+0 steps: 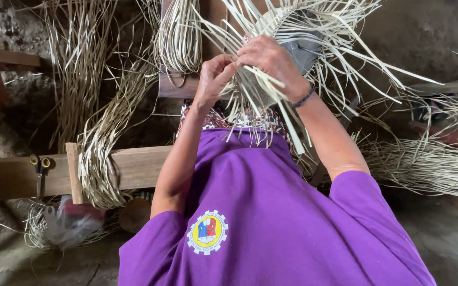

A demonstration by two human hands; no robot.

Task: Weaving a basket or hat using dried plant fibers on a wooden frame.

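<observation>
Straw strips (271, 100) fan past both gripping hands, left hand (214, 79), right hand (271, 62).

A rustic weaving workshop: straw strip bundles (99, 153), rough wooden beam (133, 169), scissors (40, 172), dirt floor (451, 238).
</observation>
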